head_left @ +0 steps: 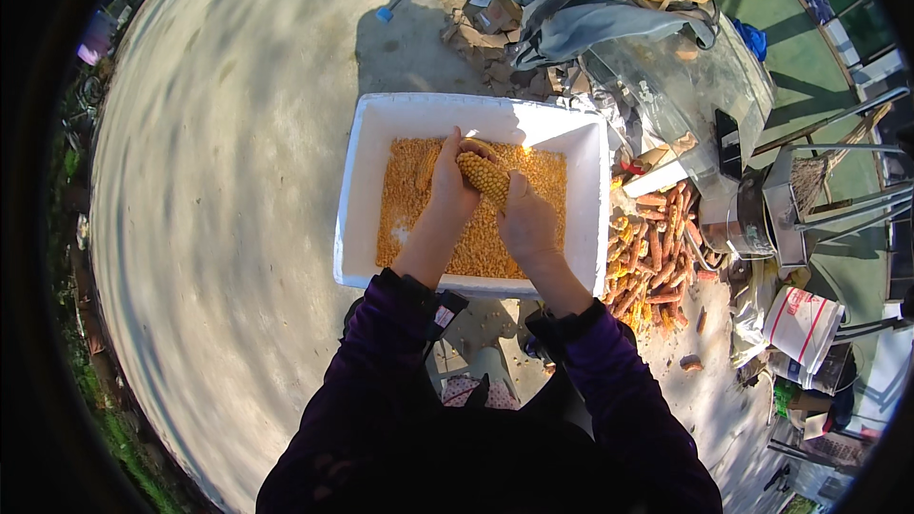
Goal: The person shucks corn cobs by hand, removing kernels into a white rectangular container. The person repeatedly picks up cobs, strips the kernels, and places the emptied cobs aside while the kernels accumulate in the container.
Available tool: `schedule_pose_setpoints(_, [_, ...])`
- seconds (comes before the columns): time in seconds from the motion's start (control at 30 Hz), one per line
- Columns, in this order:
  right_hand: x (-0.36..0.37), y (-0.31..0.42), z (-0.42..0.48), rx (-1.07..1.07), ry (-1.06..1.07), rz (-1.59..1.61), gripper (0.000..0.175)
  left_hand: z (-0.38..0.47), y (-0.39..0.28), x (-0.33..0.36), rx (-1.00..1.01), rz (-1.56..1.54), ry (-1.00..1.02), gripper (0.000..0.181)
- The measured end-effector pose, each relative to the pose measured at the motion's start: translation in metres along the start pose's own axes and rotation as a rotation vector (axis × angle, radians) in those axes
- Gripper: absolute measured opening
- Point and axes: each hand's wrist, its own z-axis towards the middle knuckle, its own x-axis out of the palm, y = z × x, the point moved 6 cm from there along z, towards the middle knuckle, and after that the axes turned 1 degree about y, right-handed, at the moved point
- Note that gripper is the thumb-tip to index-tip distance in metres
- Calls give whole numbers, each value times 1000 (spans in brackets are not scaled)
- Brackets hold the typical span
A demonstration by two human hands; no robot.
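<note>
Over a white foam box (360, 185), both of my hands are on one ear of dried yellow corn (483, 175). My left hand (455, 182) closes around its far end, thumb pointing up and away from me. Gripping the near end is my right hand (530, 220), with its thumb lying along the ear. Rows of kernels show on the ear between the hands. Loose corn kernels (475, 250) cover the bottom of the box. Another ear of corn (427, 170) lies among them, partly hidden by my left hand.
Right of the box, bare reddish corncobs (660, 250) are heaped on the concrete ground (235, 157). Beyond lie torn cardboard (493, 50) and grey plastic sheeting (593, 21). A metal bucket (732, 218), a straw broom (810, 178) and a white bag (803, 321) stand farther right.
</note>
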Motion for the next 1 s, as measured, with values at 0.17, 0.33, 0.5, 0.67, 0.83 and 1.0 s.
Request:
schedule_pose_setpoints(0.17, [7,5,-3,12,156,107,44,-3,-8,6,105,164,-82,38])
schedule_pose_setpoints(0.33, [8,7,-6,3,141,525,36,-2,-13,3,269,297,45,36])
schedule_pose_setpoints(0.5, [18,-5,-6,208,342,714,34,1,-5,2,280,292,88,33])
schedule_pose_setpoints(0.67, [-10,-14,2,60,-29,466,36,0,21,15,81,115,-8,32])
schedule_pose_setpoints(0.83, [-1,-12,5,16,-18,532,38,-3,15,20,261,492,171,31])
schedule_pose_setpoints(1.0, [4,-6,6,120,254,796,29,2,10,6,261,547,206,27])
